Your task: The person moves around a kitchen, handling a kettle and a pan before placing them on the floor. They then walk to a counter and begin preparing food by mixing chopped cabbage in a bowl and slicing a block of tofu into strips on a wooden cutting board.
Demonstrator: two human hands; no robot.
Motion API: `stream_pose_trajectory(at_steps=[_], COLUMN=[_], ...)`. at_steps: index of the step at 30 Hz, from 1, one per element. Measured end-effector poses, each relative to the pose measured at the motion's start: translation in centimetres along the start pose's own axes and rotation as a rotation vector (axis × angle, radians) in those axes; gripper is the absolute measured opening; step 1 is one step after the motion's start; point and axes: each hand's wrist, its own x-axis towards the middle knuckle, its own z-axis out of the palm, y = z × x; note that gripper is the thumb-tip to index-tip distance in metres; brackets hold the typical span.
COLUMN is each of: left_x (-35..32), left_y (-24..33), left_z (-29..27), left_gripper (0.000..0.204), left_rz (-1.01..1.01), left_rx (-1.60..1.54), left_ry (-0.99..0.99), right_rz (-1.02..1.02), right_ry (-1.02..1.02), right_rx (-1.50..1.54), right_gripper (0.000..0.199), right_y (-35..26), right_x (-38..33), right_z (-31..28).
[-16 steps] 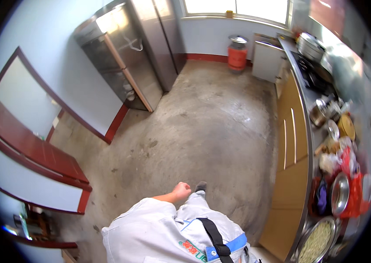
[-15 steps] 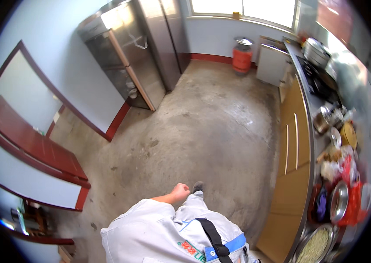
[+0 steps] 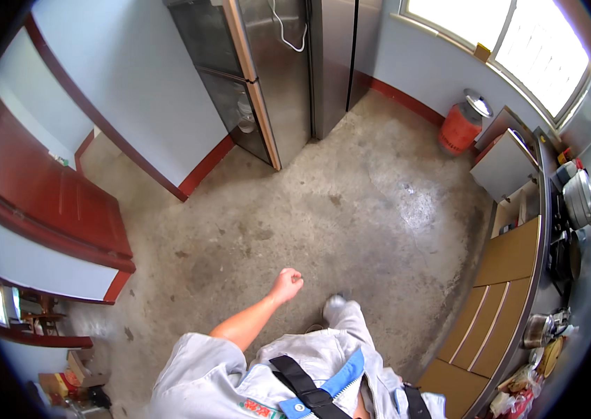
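Observation:
My left hand (image 3: 286, 285) hangs in front of me over the bare concrete floor (image 3: 239, 244), its fingers curled into a loose fist with nothing showing in them. It touches nothing. Close by on its right is my shoe (image 3: 335, 302), below a light grey trouser leg. My right hand does not show in the picture. Across my grey jacket (image 3: 198, 370) lie black straps and a blue zip band.
A steel cabinet (image 3: 281, 91) and a tall refrigerator (image 3: 334, 63) stand ahead. At the far right are a red gas cylinder (image 3: 460, 128), an open cabinet door (image 3: 505, 166) and a kitchen counter (image 3: 543, 279) carrying pots (image 3: 579, 199). A dark red door (image 3: 44, 188) is at left.
My view has turned left and moved forward; the counter has slid toward the right edge. My left forearm now reaches farther out, its hand still closed. A stepping leg has changed place.

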Motion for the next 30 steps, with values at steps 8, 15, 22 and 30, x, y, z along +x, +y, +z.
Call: stream_pose_trajectory(at_steps=[8,15,22,30], left_x=[18.2,25.1,52.1,87.5], left_y=[-5.7,-11.4,-1.8,18.6], left_z=[-6.4,-13.6,-10.6,-11.1], left_gripper=[0.039,0.037,0.039,0.016], left_rz=[-0.441,-0.831,-0.458,-0.649], left_rx=[0.075,0.603,0.618,-0.286], left_ry=[0.034,-0.028,-0.374,0.06], right_rz=[-0.131,-0.379,-0.543,-0.267], right_ry=[-0.069,-0.057,0.142,0.071], right_rx=[-0.43,-0.024,-0.103,-0.324], right_gripper=[0.027,0.021,0.033,0.038], right_y=[-28.1,-73.6,-104.8,-111.5], right_x=[13.1,18.0,25.6,32.7], right_z=[0.1,-2.7,-5.4,-6.6])
